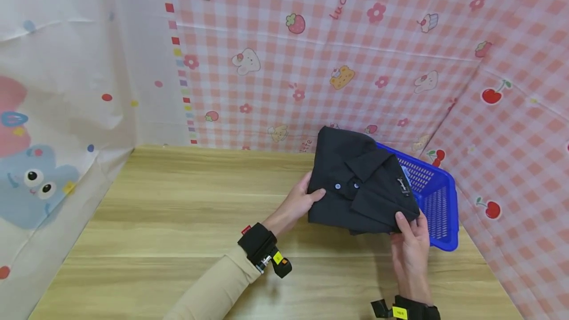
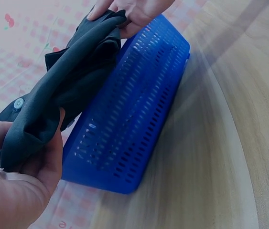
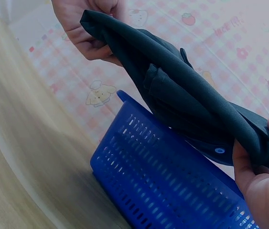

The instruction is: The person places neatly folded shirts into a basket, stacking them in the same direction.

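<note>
A folded black shirt [image 1: 338, 206] with a collar and light buttons hangs between both hands, partly over a blue plastic basket [image 1: 449, 201]. My left hand [image 1: 299, 202] grips the shirt's left edge, thumb on top and fingers underneath. At the lower right corner, near the collar, my right hand [image 1: 412, 246] pinches the cloth between thumb and fingers. In the left wrist view the shirt [image 2: 72, 71] is held above the basket [image 2: 124, 114], its layers drooping a little. The shirt covers much of the basket's opening in the head view, so most of its contents are hidden.
The basket stands on a wooden table [image 1: 178, 201] at the back right, close to the corner of the pink checked cloth walls [image 1: 275, 73]. On the left hangs a white patterned cloth [image 1: 66, 88]. A strapped camera sits on each wrist.
</note>
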The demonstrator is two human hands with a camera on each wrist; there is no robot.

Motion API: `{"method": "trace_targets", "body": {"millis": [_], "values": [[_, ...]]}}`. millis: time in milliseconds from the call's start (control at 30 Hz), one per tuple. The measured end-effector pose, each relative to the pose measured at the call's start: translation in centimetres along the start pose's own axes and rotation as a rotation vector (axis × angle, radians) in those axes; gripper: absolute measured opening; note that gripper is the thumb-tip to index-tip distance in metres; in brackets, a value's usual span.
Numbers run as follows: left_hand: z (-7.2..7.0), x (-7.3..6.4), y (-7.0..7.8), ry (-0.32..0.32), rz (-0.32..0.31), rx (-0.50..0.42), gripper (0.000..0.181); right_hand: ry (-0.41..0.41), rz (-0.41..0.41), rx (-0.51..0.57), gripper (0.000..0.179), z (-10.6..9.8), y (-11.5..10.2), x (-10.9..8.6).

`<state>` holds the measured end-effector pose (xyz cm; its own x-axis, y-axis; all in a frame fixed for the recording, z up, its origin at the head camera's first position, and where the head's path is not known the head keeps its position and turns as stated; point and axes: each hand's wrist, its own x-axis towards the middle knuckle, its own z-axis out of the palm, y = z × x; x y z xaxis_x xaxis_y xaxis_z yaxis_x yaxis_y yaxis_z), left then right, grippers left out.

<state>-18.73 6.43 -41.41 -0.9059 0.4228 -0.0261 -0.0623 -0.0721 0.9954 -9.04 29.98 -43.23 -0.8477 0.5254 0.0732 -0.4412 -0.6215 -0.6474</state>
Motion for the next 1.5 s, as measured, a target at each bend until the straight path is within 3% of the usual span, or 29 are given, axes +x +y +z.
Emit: {"method": "trace_targets", "body": {"millis": [700, 967, 1300, 1500], "values": [[1.2, 1.5, 0.5, -0.027, -0.017, 0.03, 0.06, 0.043, -0.015, -0.011, 0.044, -0.2, -1.3, 0.9], [2.0, 2.3, 0.9, -0.021, -0.018, 0.069, 0.067, 0.012, -0.044, 0.005, 0.044, -0.5, -1.8, 1.2], [2.8, 3.2, 1.4, -0.04, 0.004, 0.066, 0.062, 0.0, -0.063, 0.027, 0.044, -0.6, -2.6, 1.7], [3.2, 3.6, 1.4, -0.031, -0.018, 0.076, 0.06, 0.014, -0.048, 0.004, 0.046, -0.7, -2.9, 1.8]]}}
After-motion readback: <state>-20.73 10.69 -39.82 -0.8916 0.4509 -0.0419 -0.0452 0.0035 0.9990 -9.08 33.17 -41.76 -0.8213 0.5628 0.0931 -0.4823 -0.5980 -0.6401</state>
